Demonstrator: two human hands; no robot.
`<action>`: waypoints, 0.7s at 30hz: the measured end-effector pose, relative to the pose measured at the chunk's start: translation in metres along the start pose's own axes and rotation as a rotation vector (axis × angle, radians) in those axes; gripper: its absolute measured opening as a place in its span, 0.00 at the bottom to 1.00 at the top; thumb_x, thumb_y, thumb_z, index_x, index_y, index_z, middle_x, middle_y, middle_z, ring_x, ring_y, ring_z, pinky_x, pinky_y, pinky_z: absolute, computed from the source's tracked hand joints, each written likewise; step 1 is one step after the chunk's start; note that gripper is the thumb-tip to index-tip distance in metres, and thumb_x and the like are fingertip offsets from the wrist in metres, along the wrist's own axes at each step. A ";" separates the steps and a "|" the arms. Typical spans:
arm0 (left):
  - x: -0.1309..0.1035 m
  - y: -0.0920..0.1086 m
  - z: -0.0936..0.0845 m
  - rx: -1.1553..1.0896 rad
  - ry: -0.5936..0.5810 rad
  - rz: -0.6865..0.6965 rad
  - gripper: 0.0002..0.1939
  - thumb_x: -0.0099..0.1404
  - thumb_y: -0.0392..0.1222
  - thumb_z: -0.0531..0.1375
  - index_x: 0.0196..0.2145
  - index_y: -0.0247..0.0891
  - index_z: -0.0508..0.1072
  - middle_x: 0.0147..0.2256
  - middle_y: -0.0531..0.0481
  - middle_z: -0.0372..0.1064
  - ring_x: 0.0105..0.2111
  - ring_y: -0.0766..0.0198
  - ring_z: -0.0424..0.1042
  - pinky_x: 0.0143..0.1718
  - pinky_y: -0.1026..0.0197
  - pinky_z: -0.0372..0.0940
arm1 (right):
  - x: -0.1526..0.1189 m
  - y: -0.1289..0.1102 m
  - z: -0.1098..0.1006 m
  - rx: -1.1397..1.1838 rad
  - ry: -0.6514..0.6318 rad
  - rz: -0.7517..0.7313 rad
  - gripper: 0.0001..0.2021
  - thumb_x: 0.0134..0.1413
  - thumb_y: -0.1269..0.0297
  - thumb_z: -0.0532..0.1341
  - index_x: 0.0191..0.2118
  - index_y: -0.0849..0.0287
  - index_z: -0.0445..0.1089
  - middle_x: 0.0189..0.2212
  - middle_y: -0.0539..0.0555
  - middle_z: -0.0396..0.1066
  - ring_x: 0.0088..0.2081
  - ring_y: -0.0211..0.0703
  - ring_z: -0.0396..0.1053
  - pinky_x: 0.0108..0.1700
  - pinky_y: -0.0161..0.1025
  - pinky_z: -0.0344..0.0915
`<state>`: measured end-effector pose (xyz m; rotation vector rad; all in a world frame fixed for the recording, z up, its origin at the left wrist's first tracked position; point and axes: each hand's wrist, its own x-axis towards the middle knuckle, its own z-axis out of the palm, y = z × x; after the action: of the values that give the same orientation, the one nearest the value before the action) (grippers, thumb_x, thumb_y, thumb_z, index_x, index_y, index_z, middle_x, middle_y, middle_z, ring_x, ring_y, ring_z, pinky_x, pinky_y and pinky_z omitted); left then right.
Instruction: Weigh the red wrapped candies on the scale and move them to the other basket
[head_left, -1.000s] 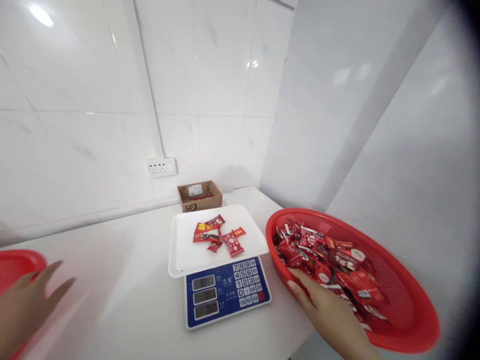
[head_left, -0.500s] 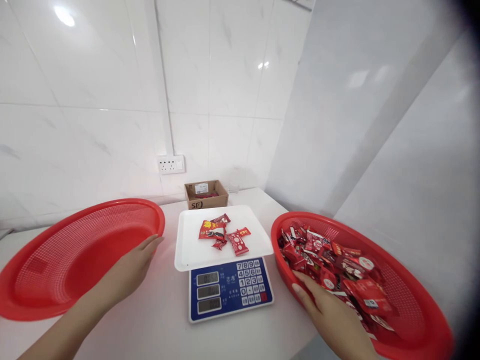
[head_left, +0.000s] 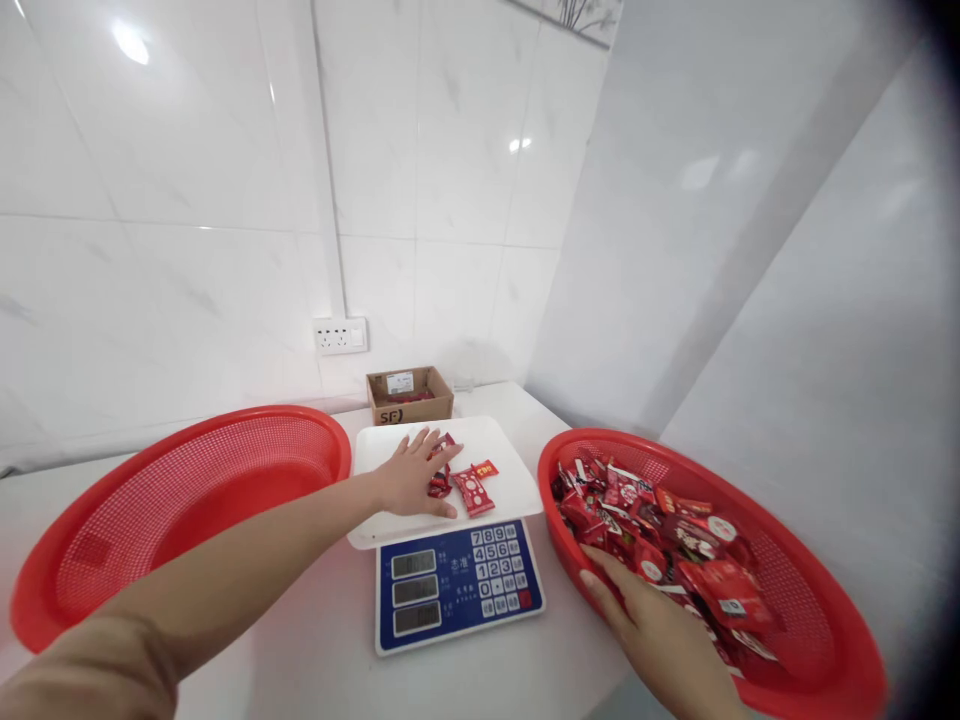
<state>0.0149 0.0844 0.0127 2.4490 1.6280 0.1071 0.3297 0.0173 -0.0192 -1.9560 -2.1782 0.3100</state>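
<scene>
My left hand (head_left: 414, 478) is over the white weighing tray (head_left: 506, 470), fingers spread, covering part of the small red snack packets there. To its right, a red packet with pale dots (head_left: 474, 493) and a smaller red piece with yellow print (head_left: 485, 468) stay visible. The tray sits on a blue digital scale (head_left: 459, 580) with a keypad and three displays. My right hand (head_left: 637, 610) grips the near left rim of the right red plastic basket (head_left: 832, 590). Many red wrapped packets (head_left: 694, 550) lie heaped inside that basket.
Under my left forearm stands another red perforated basket (head_left: 240, 440), with no packets visible in it. A small cardboard box (head_left: 411, 412) holding some red items is behind the scale. A wall socket (head_left: 340, 336) is above the table (head_left: 315, 640).
My left hand has moved right from the left basket's rim onto the packets on the tray. The left basket has shifted slightly right. My right hand stays at the right basket's rim.
</scene>
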 end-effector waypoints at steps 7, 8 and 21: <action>0.033 -0.002 0.005 0.024 0.035 0.043 0.36 0.51 0.68 0.55 0.52 0.45 0.65 0.57 0.38 0.54 0.55 0.40 0.56 0.51 0.41 0.54 | -0.002 -0.004 -0.003 0.005 -0.010 -0.005 0.24 0.59 0.52 0.44 0.54 0.55 0.64 0.49 0.56 0.70 0.49 0.52 0.68 0.47 0.47 0.65; 0.033 -0.001 0.007 0.025 0.066 0.042 0.32 0.53 0.66 0.55 0.50 0.44 0.67 0.54 0.39 0.57 0.52 0.42 0.59 0.49 0.43 0.55 | -0.001 -0.004 -0.003 0.005 -0.007 -0.008 0.24 0.59 0.52 0.44 0.54 0.55 0.65 0.49 0.56 0.70 0.50 0.52 0.68 0.48 0.47 0.65; -0.034 -0.024 -0.041 -0.062 0.268 -0.046 0.07 0.55 0.30 0.52 0.28 0.39 0.66 0.30 0.54 0.67 0.31 0.65 0.66 0.32 0.65 0.60 | 0.000 -0.002 -0.002 0.007 -0.044 -0.006 0.25 0.59 0.52 0.43 0.56 0.55 0.62 0.52 0.56 0.67 0.52 0.53 0.66 0.49 0.48 0.64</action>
<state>-0.0273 0.0672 0.0491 2.4330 1.7541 0.4908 0.3280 0.0167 -0.0166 -1.9563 -2.2059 0.3627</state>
